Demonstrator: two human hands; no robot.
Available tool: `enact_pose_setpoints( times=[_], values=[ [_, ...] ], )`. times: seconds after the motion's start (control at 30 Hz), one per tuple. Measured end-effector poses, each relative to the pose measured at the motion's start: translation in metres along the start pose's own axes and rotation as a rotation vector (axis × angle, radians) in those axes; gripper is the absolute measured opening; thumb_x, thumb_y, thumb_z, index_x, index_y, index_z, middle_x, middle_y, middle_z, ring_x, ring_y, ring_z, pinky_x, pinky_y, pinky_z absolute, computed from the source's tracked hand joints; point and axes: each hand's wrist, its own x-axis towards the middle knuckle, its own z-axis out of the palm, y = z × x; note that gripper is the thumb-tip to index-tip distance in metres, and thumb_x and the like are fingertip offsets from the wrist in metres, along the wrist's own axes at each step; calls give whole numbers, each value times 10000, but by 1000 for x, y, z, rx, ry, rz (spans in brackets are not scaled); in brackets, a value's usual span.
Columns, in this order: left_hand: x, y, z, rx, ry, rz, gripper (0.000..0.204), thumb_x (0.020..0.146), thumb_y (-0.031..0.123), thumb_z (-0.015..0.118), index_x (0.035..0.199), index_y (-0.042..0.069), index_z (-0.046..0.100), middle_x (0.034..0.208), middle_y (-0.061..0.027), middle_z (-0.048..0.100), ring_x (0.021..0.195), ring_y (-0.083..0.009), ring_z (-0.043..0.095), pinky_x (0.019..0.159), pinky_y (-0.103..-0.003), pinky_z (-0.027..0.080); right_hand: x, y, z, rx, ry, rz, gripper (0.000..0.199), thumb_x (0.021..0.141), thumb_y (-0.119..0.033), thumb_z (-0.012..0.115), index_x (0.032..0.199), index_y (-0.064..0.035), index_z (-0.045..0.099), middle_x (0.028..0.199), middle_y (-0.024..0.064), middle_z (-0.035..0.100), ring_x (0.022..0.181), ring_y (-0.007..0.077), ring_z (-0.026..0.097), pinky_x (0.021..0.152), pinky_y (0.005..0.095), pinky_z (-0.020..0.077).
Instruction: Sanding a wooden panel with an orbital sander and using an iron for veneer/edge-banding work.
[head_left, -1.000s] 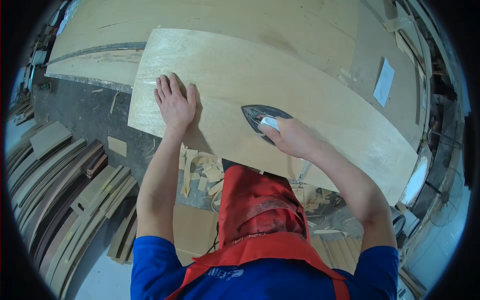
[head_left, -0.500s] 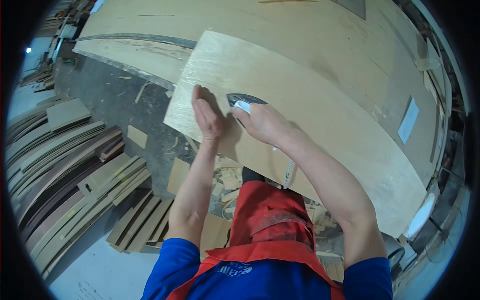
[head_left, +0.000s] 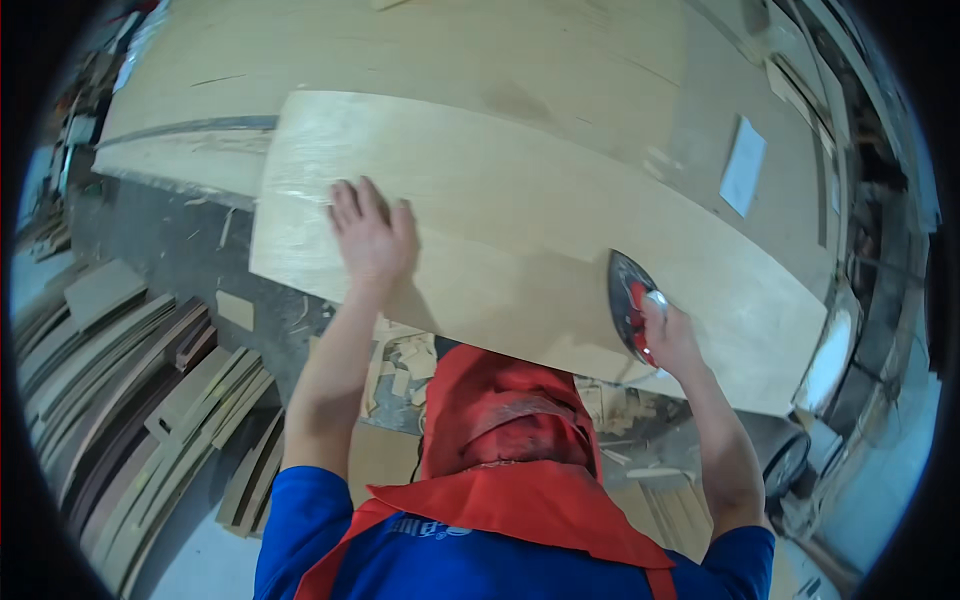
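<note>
A long, pale wooden sheet (head_left: 480, 220) lies across a larger wooden work table (head_left: 450, 50), its near edge close to my red apron. On the sheet's left part rests my left hand (head_left: 372, 235), palm down with the fingers spread. Toward the right end, my right hand (head_left: 670, 340) is wrapped around the handle of a clothes iron (head_left: 628, 305). The iron has a dark base and red parts, and it sits on the sheet with its pointed tip toward the far side. My right fingers partly hide the handle.
Stacks of curved wooden strips (head_left: 150, 400) stand at the left. Wood offcuts (head_left: 405, 365) litter the floor below the sheet. A white paper (head_left: 743, 167) lies at the far right of the table. A dark round machine part (head_left: 785, 455) is near the right edge.
My right hand has carried the iron from the sheet's left-middle to its right part and turned it. My left hand has gone from edge-on to flat. The view has shifted too.
</note>
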Motion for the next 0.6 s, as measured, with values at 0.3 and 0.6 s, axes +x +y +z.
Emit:
enact_pose_setpoints(
  times=[0.3,0.6],
  values=[
    [-3,3,27,-3,6,13,749,1047,477,529,1599,-4,369,1646,-315,327,1575,-458,245,1292,-574,166,28,-55,15,-89,-306,-224,476,1055,-462,581,1267,-50,690,1036,285,742,993,477,712,878,521,571],
    [-4,7,20,-14,20,-3,744,1035,464,559,1583,-7,385,1630,-323,344,1564,-470,262,1284,-583,182,42,-88,12,-218,-384,-206,421,1061,-398,593,1246,-29,677,1009,256,741,972,481,698,855,519,562]
  ],
)
